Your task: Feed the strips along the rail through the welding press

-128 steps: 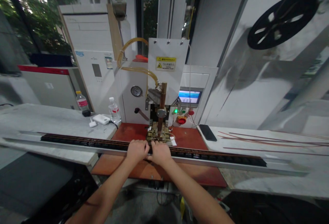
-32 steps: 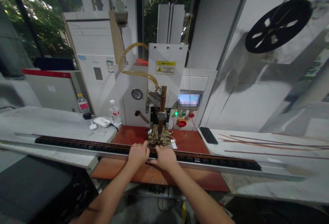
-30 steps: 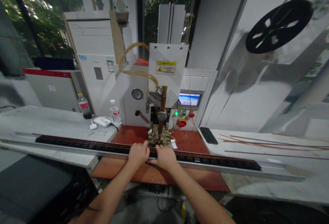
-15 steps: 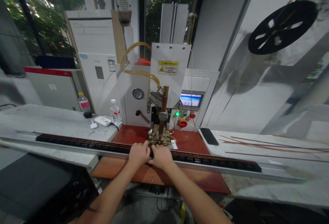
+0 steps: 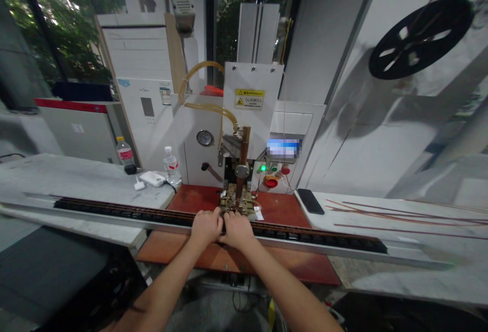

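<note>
A long metal rail (image 5: 114, 214) filled with a row of black parts and thin copper strips lies across the bench in front of a white press machine (image 5: 251, 118). My left hand (image 5: 206, 226) and my right hand (image 5: 237, 230) sit side by side on the rail, fingers curled and pressing on it, just below the machine's brass fixture (image 5: 237, 203) and its vertical copper rod (image 5: 242, 161). What the fingertips pinch is too small to make out.
A black phone (image 5: 310, 201) lies right of the red base plate (image 5: 290, 266). Loose copper strips (image 5: 400, 215) lie on the right bench. Two water bottles (image 5: 171, 165) and a white charger (image 5: 151, 178) stand left. A black reel (image 5: 419, 34) hangs upper right.
My right hand has slid left along the rail until it touches my left hand. The rail has stayed almost in place.
</note>
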Action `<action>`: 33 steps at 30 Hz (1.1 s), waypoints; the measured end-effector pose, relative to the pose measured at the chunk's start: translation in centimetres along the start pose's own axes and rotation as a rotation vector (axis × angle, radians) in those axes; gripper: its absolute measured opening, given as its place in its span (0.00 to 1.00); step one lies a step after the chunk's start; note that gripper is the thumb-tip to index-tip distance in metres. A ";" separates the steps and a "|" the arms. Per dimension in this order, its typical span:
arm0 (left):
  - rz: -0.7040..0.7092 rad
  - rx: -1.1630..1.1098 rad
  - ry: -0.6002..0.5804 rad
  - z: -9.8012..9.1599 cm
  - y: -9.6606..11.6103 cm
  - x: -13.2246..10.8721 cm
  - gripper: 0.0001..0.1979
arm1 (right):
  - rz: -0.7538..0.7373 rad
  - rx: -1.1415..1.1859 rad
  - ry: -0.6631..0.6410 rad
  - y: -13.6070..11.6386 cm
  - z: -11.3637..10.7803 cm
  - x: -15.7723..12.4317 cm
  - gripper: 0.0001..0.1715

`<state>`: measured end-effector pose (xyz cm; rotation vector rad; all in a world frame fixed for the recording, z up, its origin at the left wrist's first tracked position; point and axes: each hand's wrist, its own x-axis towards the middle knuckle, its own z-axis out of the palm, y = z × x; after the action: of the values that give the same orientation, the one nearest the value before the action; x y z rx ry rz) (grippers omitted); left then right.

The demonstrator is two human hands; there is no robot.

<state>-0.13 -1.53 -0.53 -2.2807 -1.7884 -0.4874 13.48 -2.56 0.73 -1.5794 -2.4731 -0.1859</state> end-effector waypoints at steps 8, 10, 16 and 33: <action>0.014 0.008 0.001 0.0 0.0 -0.1 0.12 | 0.025 -0.004 -0.013 0.0 0.2 -0.6 0.28; 0.009 0.005 -0.002 0.0 0.1 -0.1 0.13 | 0.015 -0.001 0.000 -0.1 0.3 -0.6 0.27; -0.003 -0.007 -0.009 -0.1 0.1 -0.1 0.13 | 0.033 -0.020 -0.026 -0.6 0.1 0.2 0.31; 0.038 -0.001 0.007 -0.4 -0.3 -0.1 0.14 | -0.022 -0.014 -0.063 0.7 -0.8 -0.2 0.36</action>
<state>-0.47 -1.67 -0.24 -2.3067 -1.7381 -0.4886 14.23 -2.60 1.45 -1.5888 -2.5429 -0.1598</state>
